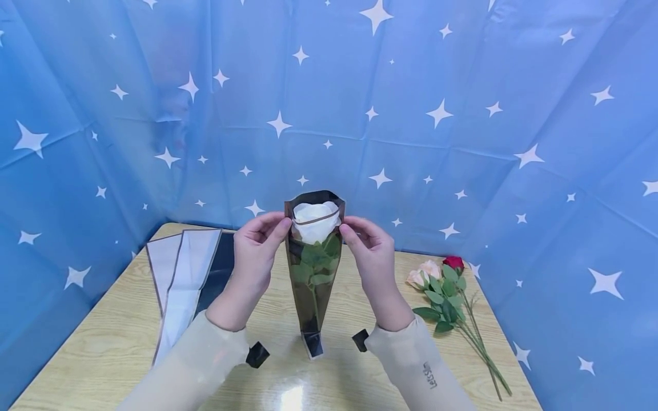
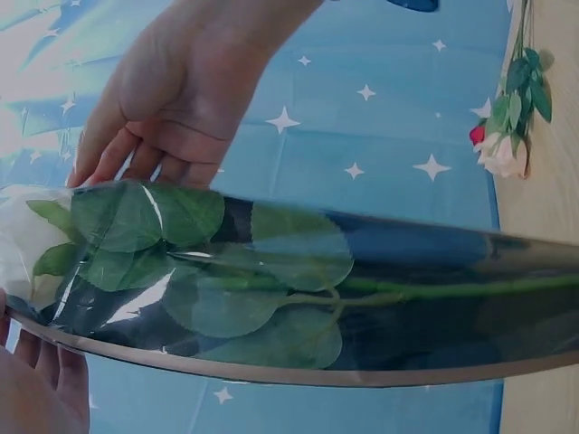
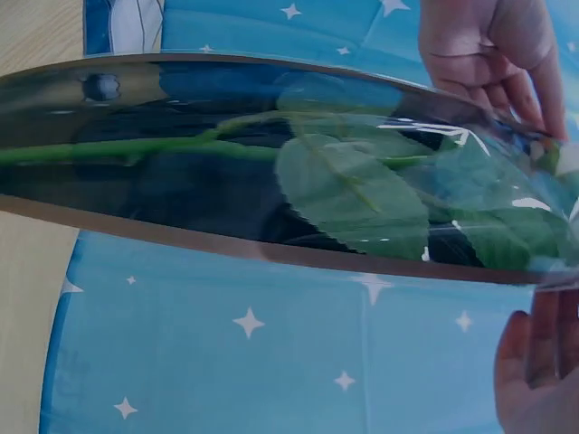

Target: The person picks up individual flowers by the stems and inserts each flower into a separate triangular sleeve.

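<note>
A white artificial rose (image 1: 315,229) with green leaves stands inside a tapered flower sleeve (image 1: 297,275), clear in front and black behind, with a brown rim. My left hand (image 1: 253,260) pinches the sleeve's upper left edge between thumb and fingers. At the upper right edge, my right hand (image 1: 372,262) pinches it the same way. The sleeve is upright, its narrow foot at or just above the table; contact is unclear. Through the film in the left wrist view, the leaves (image 2: 213,298) and green stem (image 2: 434,291) show close up.
White brown-edged sleeves (image 1: 187,262) and a black one (image 1: 222,264) lie on the table's left side. Pale pink roses (image 1: 424,273) and a red rose (image 1: 453,262) lie at the right. Behind the wooden table (image 1: 103,342) hangs a blue starred curtain (image 1: 329,85).
</note>
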{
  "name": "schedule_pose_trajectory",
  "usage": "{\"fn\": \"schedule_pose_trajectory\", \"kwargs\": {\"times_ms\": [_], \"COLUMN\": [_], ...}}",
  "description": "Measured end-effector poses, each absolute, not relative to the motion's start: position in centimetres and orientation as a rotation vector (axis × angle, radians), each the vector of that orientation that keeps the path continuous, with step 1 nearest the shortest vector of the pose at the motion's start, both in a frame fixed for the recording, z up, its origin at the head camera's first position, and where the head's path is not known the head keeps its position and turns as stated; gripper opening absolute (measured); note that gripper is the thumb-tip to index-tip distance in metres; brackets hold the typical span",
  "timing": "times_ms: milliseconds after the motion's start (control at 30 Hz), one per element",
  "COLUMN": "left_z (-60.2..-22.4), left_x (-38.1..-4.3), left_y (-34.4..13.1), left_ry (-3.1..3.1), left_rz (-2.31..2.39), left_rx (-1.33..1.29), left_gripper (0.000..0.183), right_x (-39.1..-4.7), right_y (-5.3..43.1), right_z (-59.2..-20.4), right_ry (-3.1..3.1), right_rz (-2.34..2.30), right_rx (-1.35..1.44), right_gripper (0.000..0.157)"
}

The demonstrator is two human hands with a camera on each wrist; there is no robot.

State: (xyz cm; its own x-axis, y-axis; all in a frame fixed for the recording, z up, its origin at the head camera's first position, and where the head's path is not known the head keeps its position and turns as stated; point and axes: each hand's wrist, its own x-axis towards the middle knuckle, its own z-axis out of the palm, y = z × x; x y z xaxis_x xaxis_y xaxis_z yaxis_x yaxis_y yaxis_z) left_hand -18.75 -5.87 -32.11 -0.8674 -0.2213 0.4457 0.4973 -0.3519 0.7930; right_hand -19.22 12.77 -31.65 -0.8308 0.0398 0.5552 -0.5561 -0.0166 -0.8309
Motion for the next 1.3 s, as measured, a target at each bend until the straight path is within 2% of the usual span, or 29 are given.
{"fn": "schedule_pose_trajectory", "kwargs": {"times_ms": [200,467,633,767,867,1067,1300], "left_z": [-31.8,-31.3,-31.4,-32.1,-33.4,-38.5,-43.6], "left_x": [-19.0,-19.2,-19.2,-19.1,-19.2,-19.3,-18.9], "left_y": [-6.0,-6.2,-6.4,-6.7,-6.9,-6.3,-4.8], "left_ry": [-1.487,-1.453,-1.462,-1.567,-1.730,-2.207,-2.396], "left_rz": [-2.143,-2.099,-2.148,-2.184,-2.213,-2.190,-2.150], "left_rx": [-0.439,-0.349,-0.376,-0.432,-0.441,-0.436,-0.401], "left_gripper": [0.016,0.008,0.012,0.025,0.035,0.051,0.032], "right_x": [-19.4,-19.6,-19.6,-19.7,-19.8,-20.1,-20.6], "right_y": [12.9,13.1,13.0,13.1,13.4,14.2,14.7], "right_z": [-31.3,-31.1,-31.0,-30.8,-30.6,-30.3,-30.2], "right_ry": [-1.805,-1.806,-1.776,-1.705,-1.644,-1.564,-1.482], "right_rz": [1.865,1.853,1.873,1.961,2.050,2.197,2.291], "right_rx": [0.561,0.531,0.538,0.480,0.392,0.254,0.172], "right_gripper": [0.009,0.015,0.019,0.012,0.005,0.006,0.006]}}
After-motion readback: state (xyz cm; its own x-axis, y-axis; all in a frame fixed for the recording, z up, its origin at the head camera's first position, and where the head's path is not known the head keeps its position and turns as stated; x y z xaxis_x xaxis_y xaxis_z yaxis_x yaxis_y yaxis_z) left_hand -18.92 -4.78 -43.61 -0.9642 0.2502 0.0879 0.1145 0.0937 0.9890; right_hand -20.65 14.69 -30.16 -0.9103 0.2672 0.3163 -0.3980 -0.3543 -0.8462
